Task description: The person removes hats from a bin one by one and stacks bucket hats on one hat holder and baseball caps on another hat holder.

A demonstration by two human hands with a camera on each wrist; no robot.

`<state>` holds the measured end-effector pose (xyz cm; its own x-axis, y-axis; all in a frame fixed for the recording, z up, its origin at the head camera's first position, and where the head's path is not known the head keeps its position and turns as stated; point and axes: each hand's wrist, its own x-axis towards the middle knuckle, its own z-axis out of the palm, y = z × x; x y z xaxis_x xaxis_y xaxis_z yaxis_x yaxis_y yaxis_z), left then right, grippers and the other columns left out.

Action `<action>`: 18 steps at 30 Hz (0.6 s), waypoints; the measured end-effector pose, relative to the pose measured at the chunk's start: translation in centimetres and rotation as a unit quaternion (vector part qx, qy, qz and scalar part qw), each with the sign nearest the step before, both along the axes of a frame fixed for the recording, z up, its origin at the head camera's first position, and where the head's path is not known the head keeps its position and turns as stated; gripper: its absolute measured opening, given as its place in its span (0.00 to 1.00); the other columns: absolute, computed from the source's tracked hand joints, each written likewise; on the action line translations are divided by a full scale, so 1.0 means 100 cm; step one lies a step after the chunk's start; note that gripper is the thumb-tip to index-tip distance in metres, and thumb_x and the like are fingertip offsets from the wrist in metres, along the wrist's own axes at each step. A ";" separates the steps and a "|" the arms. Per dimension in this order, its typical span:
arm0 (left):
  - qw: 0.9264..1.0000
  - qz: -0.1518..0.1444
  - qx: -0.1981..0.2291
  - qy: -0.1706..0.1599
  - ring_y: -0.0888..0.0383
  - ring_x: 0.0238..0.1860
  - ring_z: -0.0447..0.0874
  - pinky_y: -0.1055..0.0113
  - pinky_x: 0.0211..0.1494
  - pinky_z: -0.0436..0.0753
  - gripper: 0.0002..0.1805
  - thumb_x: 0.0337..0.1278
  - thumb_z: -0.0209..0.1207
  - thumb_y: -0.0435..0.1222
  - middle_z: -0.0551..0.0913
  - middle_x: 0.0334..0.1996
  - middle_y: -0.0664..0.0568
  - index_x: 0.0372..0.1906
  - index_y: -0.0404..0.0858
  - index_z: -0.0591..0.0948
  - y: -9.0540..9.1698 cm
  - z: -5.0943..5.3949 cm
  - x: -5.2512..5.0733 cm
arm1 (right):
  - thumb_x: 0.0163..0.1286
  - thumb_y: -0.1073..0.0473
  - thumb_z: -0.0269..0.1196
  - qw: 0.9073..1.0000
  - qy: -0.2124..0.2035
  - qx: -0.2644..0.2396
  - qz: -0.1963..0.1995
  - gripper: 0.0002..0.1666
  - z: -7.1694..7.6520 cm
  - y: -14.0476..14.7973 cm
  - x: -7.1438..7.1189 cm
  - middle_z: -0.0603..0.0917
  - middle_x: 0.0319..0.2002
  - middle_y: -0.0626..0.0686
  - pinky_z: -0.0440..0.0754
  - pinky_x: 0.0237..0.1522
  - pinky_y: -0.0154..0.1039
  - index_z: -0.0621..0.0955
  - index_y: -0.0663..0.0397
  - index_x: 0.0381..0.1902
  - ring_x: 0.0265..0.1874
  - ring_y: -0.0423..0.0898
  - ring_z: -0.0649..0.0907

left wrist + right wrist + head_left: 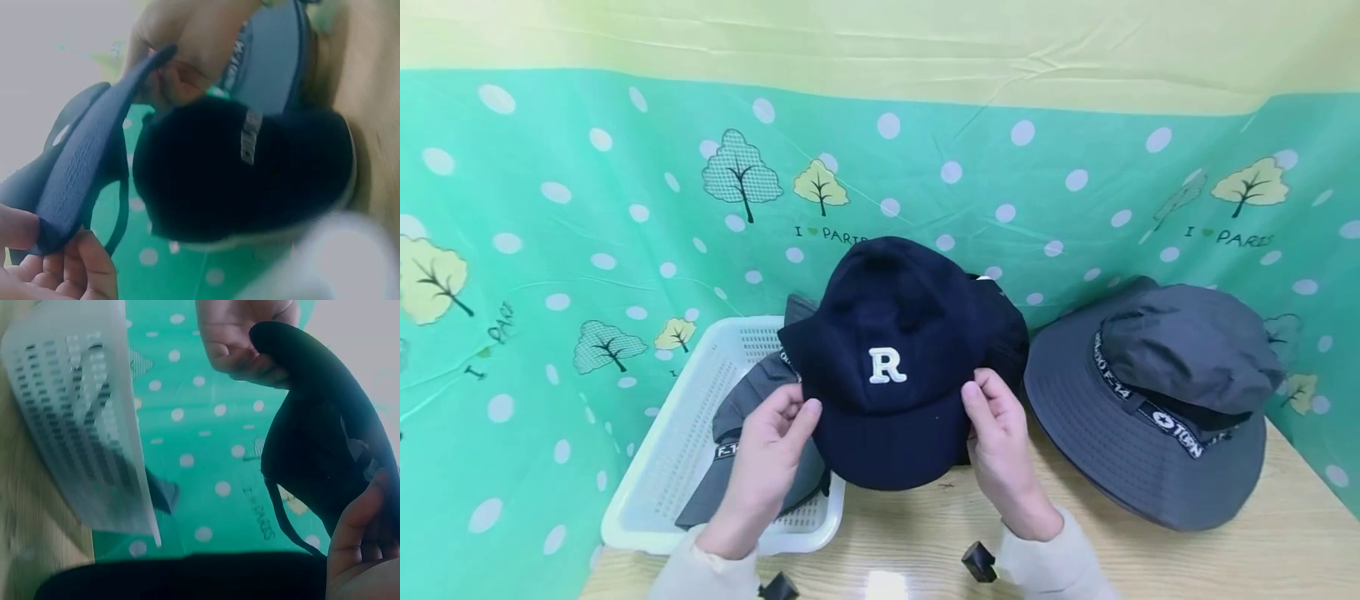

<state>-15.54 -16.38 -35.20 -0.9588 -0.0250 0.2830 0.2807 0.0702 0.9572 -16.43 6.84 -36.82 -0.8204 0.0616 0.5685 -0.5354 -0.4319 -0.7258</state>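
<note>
A navy baseball cap [850,333] with a white letter R on its front is held up above the table, its brim toward me. My left hand [767,446] pinches the brim's left side between thumb and fingers. On the other side, my right hand [1000,442] pinches the brim's right edge. Both wrist views show the brim between the two hands and the crown beyond it. Partly hidden behind this cap is a second, black cap [1009,329]; in the left wrist view it sits below the hands, with pale lettering too blurred to read.
On the left stands a white perforated plastic basket [658,417] with a dark grey brimmed hat [745,400] in it. A large grey brimmed hat [1187,350] with a lettered band lies at the right on the wooden table [917,542]. A green dotted cloth [917,158] hangs behind.
</note>
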 end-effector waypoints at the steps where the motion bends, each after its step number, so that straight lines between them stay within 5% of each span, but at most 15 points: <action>1: 1.000 0.002 0.010 -0.001 0.63 0.29 0.74 0.73 0.36 0.76 0.06 0.64 0.55 0.28 0.76 0.26 0.53 0.39 0.26 0.76 0.006 -0.001 0.000 | 0.74 0.72 0.45 1.000 -0.006 -0.002 -0.005 0.12 0.000 0.004 0.000 0.72 0.22 0.44 0.72 0.23 0.27 0.74 0.59 0.35 0.22 0.35 0.74; 10: 0.995 -0.006 0.093 -0.020 0.61 0.32 0.76 0.72 0.40 0.77 0.08 0.63 0.56 0.27 0.77 0.30 0.51 0.42 0.25 0.78 0.047 -0.004 -0.002 | 0.75 0.68 0.46 0.998 -0.039 0.000 -0.043 0.11 0.003 0.038 0.005 0.67 0.22 0.44 0.70 0.25 0.27 0.72 0.58 0.32 0.23 0.36 0.72; 18: 0.985 -0.014 0.171 -0.027 0.61 0.31 0.74 0.72 0.37 0.76 0.09 0.63 0.57 0.29 0.76 0.29 0.51 0.41 0.24 0.78 0.088 -0.011 0.002 | 0.76 0.66 0.47 0.993 -0.079 -0.040 -0.081 0.11 0.006 0.063 0.006 0.73 0.29 0.48 0.75 0.32 0.29 0.74 0.58 0.32 0.31 0.39 0.75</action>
<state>-15.33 -7.55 -36.34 -0.9740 -0.0823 0.2109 0.2254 -0.2657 0.9373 -15.87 13.12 -36.26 -0.8747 0.2397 0.4212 -0.4844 -0.4092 -0.7732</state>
